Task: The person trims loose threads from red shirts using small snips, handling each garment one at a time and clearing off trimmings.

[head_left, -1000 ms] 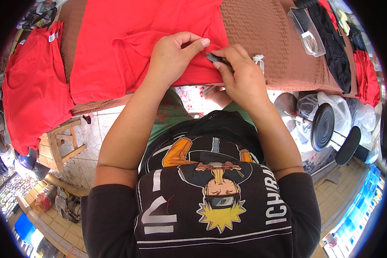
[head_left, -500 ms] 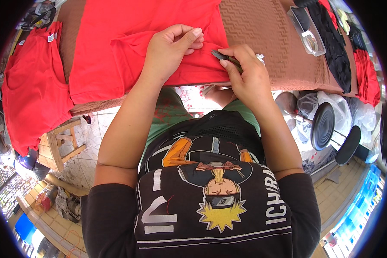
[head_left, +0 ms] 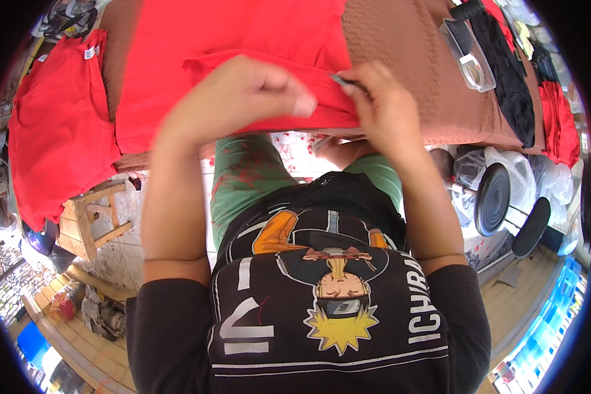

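Red fabric [head_left: 243, 26] lies spread over the table, its near part folded in layers close to the front edge. In my right hand [head_left: 389, 98] is a small pair of dark thread snips [head_left: 340, 79], the blades pointing left just over the fabric's right side. My left hand [head_left: 256, 92] hangs above the folded layers, its fingers bent toward the right. Motion smears it, so whether its fingers pinch anything does not show.
A brown cover [head_left: 400, 39] drapes the table. At its right lie a clear plastic case [head_left: 469, 56] and black cloth [head_left: 505, 72]. Another red garment [head_left: 59, 118] hangs off the left end. A wooden stool [head_left: 79, 226] stands below left, a black round-seated stool [head_left: 494, 199] at the right.
My left hand has swung down toward me, and is now blurred. My right hand keeps the snips and has shifted slightly right and nearer.
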{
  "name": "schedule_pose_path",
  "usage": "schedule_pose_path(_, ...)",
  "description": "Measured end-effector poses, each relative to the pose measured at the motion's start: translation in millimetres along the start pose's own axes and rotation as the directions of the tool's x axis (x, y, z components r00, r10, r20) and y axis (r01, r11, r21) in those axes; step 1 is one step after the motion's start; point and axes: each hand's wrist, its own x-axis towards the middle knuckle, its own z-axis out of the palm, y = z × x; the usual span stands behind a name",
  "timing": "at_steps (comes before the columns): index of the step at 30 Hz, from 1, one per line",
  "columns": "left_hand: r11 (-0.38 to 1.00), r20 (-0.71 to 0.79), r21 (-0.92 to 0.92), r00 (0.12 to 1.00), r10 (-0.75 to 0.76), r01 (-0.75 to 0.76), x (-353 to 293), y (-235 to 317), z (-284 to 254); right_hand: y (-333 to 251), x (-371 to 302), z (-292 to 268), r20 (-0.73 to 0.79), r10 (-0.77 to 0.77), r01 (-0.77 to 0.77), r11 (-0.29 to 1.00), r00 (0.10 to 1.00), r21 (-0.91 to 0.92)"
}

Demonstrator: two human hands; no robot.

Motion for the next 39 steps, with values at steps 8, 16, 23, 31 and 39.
schedule_pose_path(8,0.973,-0.185,0.217,0.976,0.119,-0.077,-130.9,52.1,-57.3,-10.4,30.4,-13.6,0.001,0.086,-0.084,0.971,0.996,0.224)
schedule_pose_path(16,0.886,-0.697,0.336,0.717,0.005,0.321,-85.5,-45.3,-26.5,-32.6,44.1,21.9,0.3,0.148,-0.1,0.981,0.942,-0.169)
schedule_pose_path(23,0.761,-0.749,0.595,0.521,0.409,0.258,-47.3,-74.3,35.4,8.3,29.7,-93.9,-0.209,0.219,-0.245,0.963,0.953,-0.109)
schedule_pose_path(31,0.8,-0.615,0.6,0.643,0.457,0.005,-31.5,-68.6,45.0,35.3,-5.1,-170.3,0.143,0.415,-0.274,0.785,0.898,-0.556)
schedule_pose_path(39,0.749,-0.631,0.637,0.436,0.641,-0.18,-38.1,-42.6,33.8,-28.8,33.2,-35.6,0.336,-0.087,0.258,0.821,0.938,-0.509)
